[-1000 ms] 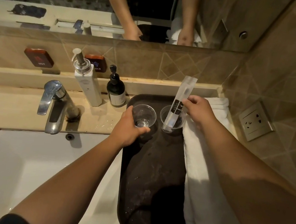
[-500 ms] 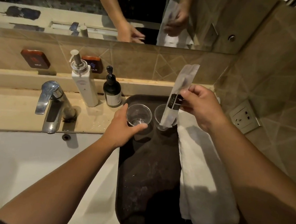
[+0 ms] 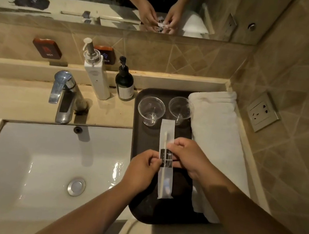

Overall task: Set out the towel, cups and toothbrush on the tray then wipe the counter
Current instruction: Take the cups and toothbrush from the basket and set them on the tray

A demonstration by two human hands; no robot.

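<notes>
Two hands meet over the near half of a dark rectangular plastic tray, sharing one long toothbrush in a clear wrapper with a black label band. Well to the left of them lies a white rectangular basin, with a chrome lever tap beyond it and a tall white pump bottle and a small dark pump bottle further back. The left hand is curled nearly closed, thumb and fingers pinching the wrapper's left edge at the label. The right hand pinches the opposite edge, fingers bent tight. The packet lies lengthwise between them, its far end pointing toward two clear plastic cups standing upright side by side just beyond the hands. To the right of the right hand, a folded white towel runs along the tray's right side.

Placing the toothbrush appears to be the step in hand, towel and cups being already set. Next, the packet likely needs lowering flat onto the bare tray surface beneath it and both pinches releasing; wiping the counter remains.
</notes>
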